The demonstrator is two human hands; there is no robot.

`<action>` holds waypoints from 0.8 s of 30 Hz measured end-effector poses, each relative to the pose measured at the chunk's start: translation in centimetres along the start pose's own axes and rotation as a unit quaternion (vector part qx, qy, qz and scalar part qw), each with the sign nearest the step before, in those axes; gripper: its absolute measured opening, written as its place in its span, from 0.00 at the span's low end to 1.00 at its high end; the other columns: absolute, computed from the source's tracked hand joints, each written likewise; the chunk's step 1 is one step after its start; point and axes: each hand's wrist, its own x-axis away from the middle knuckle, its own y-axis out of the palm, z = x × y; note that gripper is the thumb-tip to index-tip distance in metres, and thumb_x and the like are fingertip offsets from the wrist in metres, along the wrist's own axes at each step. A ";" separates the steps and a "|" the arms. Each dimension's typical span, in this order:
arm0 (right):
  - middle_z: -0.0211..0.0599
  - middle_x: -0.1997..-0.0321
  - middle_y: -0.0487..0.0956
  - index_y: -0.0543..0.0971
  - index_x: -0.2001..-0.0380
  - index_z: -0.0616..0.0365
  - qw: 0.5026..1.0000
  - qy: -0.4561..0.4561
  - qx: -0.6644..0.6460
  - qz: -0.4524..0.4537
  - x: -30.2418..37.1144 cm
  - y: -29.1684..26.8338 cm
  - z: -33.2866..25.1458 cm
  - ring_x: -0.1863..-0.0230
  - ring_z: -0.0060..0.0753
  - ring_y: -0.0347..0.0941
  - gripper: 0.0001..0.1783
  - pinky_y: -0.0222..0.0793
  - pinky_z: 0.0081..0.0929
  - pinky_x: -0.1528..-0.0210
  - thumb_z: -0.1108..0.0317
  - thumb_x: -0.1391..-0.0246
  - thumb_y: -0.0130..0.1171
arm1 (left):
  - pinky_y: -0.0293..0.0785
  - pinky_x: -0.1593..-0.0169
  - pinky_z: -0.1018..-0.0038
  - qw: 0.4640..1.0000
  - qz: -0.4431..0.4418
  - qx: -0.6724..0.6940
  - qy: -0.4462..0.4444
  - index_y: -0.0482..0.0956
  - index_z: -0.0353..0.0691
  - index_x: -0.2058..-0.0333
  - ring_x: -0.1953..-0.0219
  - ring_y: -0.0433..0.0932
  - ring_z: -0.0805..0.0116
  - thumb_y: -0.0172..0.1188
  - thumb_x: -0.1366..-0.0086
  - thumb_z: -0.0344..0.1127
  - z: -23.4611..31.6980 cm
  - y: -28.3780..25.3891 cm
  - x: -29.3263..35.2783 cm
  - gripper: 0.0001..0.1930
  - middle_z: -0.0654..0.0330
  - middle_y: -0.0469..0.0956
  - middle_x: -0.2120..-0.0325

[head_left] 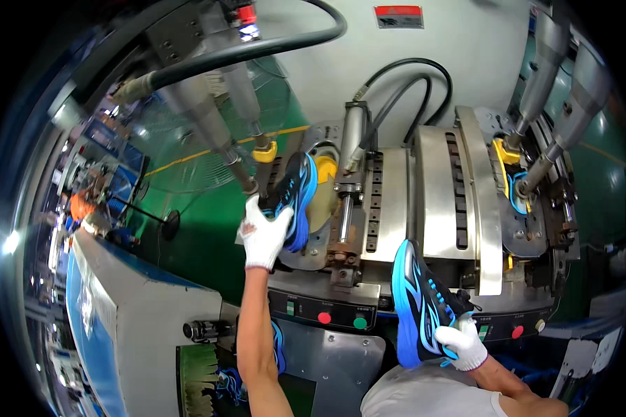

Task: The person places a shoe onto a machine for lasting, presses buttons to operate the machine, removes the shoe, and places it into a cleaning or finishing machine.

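My left hand (266, 233), in a white glove, is closed on a black and blue sneaker (301, 198). That sneaker is tilted on its side, its blue sole toward the right, beside the left station of a metal press (318, 240). Lower right, my gloved right hand (464, 345) grips a second black and blue sneaker (414, 306) by one end. It stands on end in front of the press, its sole facing left. Part of a blue-edged shoe (517, 193) shows in the right station, beneath the press rods (535, 174); the rest is hidden.
A control panel (337, 317) with red and green buttons runs along the press front. Rods with a yellow pad (264, 151) hang over the left station. Below my left forearm lie more blue shoes (278, 347). A black hose (257, 48) crosses the upper left.
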 end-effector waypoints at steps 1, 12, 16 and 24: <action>0.35 0.53 0.83 0.75 0.41 0.63 1.000 -0.006 -0.010 0.007 -1.3 1.1 0.3 0.56 0.26 0.80 0.28 0.78 0.26 0.53 0.73 0.45 0.68 | 0.75 0.41 0.62 0.998 0.004 0.059 -0.004 0.72 0.31 0.41 0.48 0.82 0.52 0.76 0.46 0.43 0.0 -1.9 2.8 0.37 0.45 0.83 0.52; 0.39 0.59 0.81 0.75 0.56 0.47 0.988 -0.031 0.152 0.006 -36.6 21.2 4.3 0.64 0.40 0.80 0.15 0.76 0.36 0.68 0.73 0.44 0.64 | 0.75 0.41 0.60 0.902 0.015 -0.018 -0.431 0.75 0.32 0.43 0.49 0.80 0.48 0.76 0.51 0.35 -12.9 -8.2 42.3 0.35 0.46 0.81 0.52; 0.48 0.58 0.84 0.81 0.57 0.51 0.976 0.196 0.071 0.071 -54.3 9.5 -0.1 0.56 0.52 0.81 0.14 0.79 0.44 0.53 0.66 0.48 0.62 | 0.78 0.44 0.58 0.835 0.037 0.049 -0.546 0.75 0.38 0.40 0.50 0.83 0.51 0.77 0.45 0.47 -12.2 -4.7 50.4 0.37 0.45 0.83 0.51; 0.40 0.63 0.85 0.85 0.66 0.52 0.394 -0.188 0.899 0.041 -56.5 17.2 9.4 0.60 0.45 0.82 0.15 0.75 0.44 0.58 0.54 0.43 0.57 | 0.74 0.40 0.57 0.749 0.237 -0.145 -0.601 0.74 0.33 0.41 0.46 0.79 0.45 0.75 0.46 0.36 -12.1 5.7 63.6 0.34 0.46 0.79 0.48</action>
